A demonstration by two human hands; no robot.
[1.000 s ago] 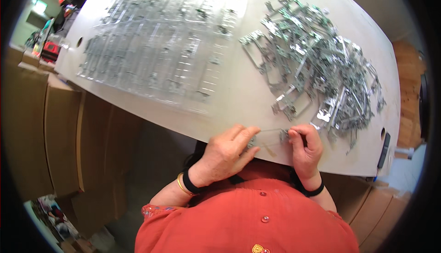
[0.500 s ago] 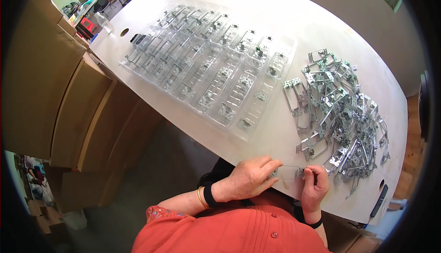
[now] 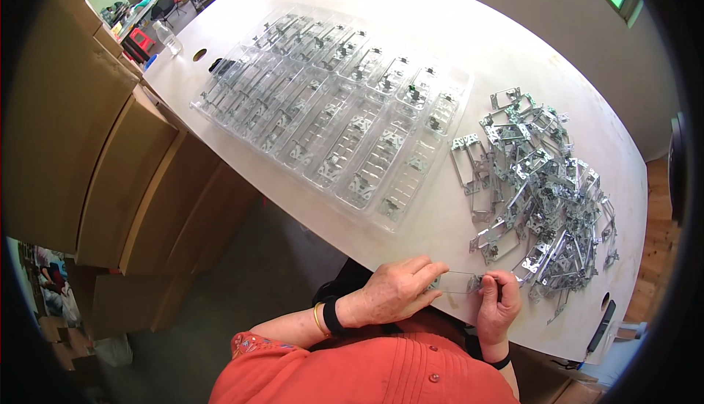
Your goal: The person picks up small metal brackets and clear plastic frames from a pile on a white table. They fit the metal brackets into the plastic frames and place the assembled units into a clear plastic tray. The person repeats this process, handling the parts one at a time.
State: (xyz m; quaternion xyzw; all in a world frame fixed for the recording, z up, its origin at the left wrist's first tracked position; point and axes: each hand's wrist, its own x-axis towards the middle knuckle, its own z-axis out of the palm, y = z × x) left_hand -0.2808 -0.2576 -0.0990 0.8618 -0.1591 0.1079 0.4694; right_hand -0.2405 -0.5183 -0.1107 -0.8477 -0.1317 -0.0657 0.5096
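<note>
metal bracket (image 3: 473,284), left hand (image 3: 400,288) partly hiding one end, right hand (image 3: 499,307) pinching other

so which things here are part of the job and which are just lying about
Seemingly part of the job:
metal frame held between left hand and right hand
pile of metal frames
clear pocketed tray holding metal parts

Seemingly just lying about:
clear bottle
cardboard boxes
</note>
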